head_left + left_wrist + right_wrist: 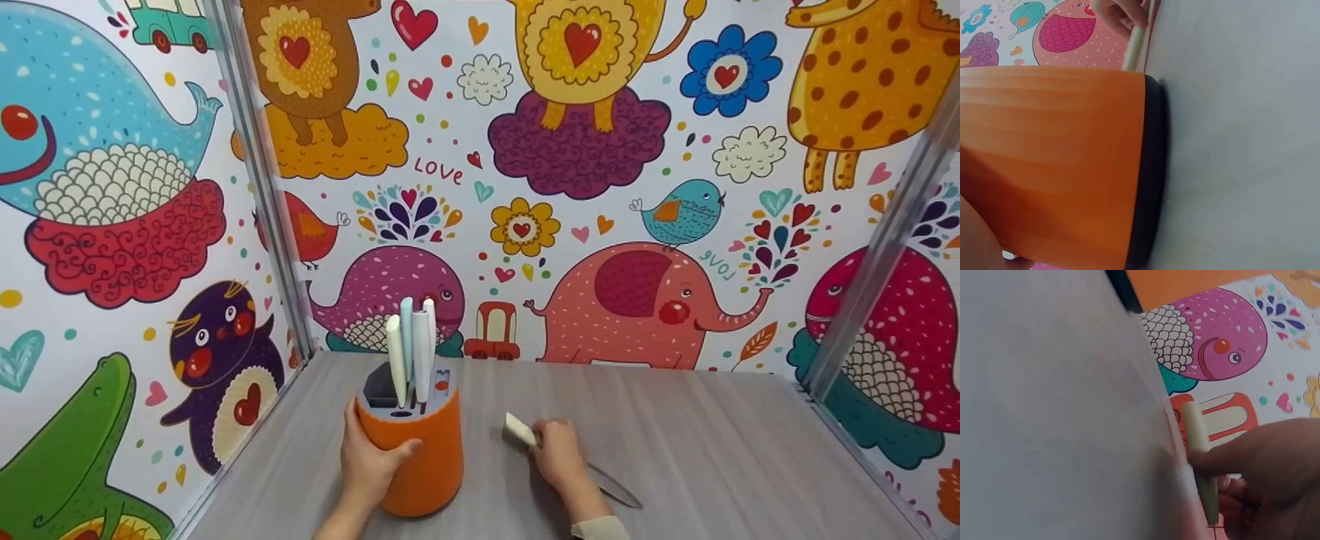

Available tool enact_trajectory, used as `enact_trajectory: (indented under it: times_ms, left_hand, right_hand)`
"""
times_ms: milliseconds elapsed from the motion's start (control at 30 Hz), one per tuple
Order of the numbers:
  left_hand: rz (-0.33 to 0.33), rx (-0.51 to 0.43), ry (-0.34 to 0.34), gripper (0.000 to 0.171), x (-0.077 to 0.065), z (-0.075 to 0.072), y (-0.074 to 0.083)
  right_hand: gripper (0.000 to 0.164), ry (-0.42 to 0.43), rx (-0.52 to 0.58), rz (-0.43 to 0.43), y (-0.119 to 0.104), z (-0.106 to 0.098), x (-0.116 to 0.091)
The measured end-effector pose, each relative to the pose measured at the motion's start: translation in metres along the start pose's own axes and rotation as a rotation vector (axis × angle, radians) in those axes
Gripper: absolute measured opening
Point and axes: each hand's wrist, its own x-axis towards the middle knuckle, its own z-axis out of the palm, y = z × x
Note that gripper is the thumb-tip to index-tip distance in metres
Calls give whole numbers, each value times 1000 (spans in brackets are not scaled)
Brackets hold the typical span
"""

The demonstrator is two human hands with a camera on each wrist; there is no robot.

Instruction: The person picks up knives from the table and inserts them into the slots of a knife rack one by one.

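Observation:
An orange knife holder (424,465) with a grey slotted top stands upright on the table, several pale-handled knives (395,352) rising from its slots. Around its left side my left hand (367,457) grips it, thumb across the front; in the left wrist view the orange wall (1055,157) fills much of the picture above a black base (1148,174). To the right, my right hand (560,454) pinches the cream handle (1199,433) of a knife low over the table. Its thin blade (619,487) emerges behind the hand toward the lower right, partly hidden by the wrist.
The grey wood-grain table (712,450) is bounded by panels printed with cartoon animals (637,300) at the back and both sides. Metal corner posts (262,187) stand where the panels meet.

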Motion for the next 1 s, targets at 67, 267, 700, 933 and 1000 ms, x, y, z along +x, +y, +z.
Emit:
enact_trajectory:
  times_ms: [67, 267, 700, 933, 1000]
  left_hand:
    - [-2, 0, 0, 116, 0, -1, 0]
    - [-7, -1, -2, 116, 0, -2, -1]
    - [8, 26, 17, 117, -3, -1, 2]
    - [108, -5, 118, 106, -11, 3, 13]
    - [148, -13, 155, 99, -13, 2, 17]
  right_hand:
    - [14, -7, 44, -32, -5, -7, 2]
    - [19, -137, 261, -68, -21, -36, 9]
    - [28, -248, 697, -88, -47, -89, 9]
    - [32, -271, 931, -118, -57, -94, 7]
    - [33, -261, 962, -127, -62, -95, 5]
